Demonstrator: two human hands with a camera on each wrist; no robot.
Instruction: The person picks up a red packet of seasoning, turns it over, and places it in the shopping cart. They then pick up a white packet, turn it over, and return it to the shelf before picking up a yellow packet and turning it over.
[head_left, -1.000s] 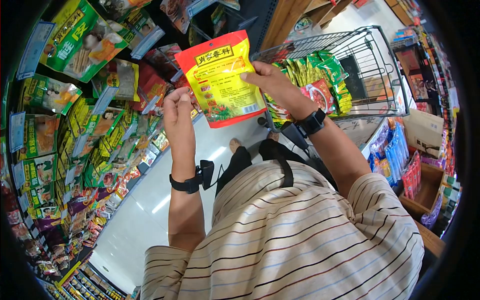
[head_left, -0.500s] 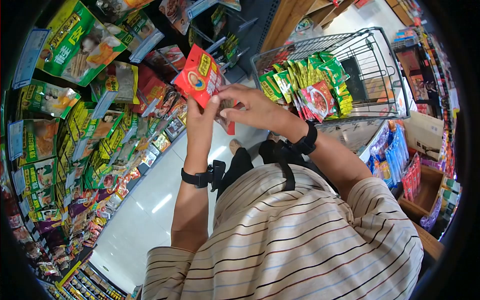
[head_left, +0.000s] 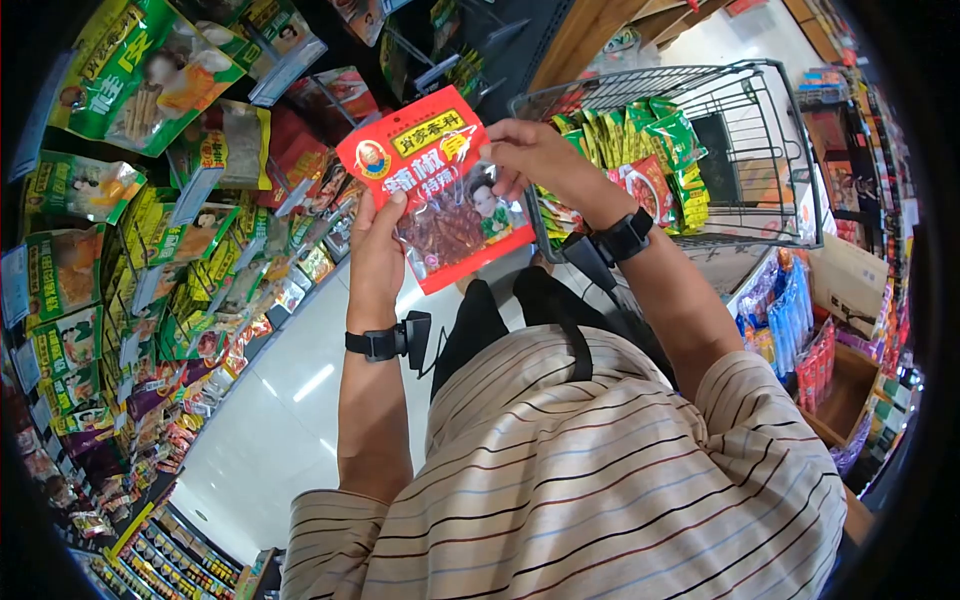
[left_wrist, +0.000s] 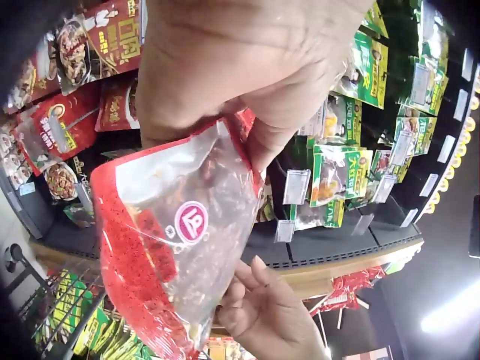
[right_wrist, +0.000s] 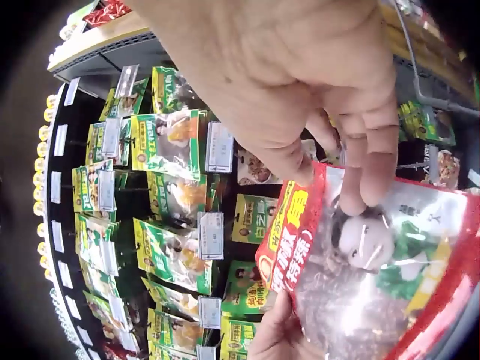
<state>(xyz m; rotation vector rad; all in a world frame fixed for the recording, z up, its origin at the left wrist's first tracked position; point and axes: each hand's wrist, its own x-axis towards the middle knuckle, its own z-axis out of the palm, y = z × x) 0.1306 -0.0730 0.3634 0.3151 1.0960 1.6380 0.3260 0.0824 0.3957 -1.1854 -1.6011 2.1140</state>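
A red packet with a clear window and dark red contents (head_left: pixel 455 205) is held up in front of the torso, its printed front toward the head camera. The left hand (head_left: pixel 377 250) pinches its left edge, thumb on the front. At the packet's upper right edge, the right hand (head_left: pixel 545 165) holds it with thumb and fingers. In the left wrist view the left hand (left_wrist: pixel 247 67) grips the packet (left_wrist: pixel 187 225) from above. The right wrist view shows the right hand (right_wrist: pixel 300 97) with fingertips against the packet (right_wrist: pixel 360 262).
Racks of hanging green and yellow packets (head_left: pixel 150 90) with price tags fill the left side. A wire shopping cart (head_left: pixel 760 150) at the upper right holds several packets (head_left: pixel 640 150). Beyond it stand a cardboard box (head_left: pixel 848 275) and a wooden bin (head_left: pixel 845 400). Pale floor (head_left: pixel 270 440) lies below.
The packet has turned from its yellow printed back, past an angled pose, to its red windowed front. The left hand has shifted slightly, and the right hand has moved to the upper right edge.
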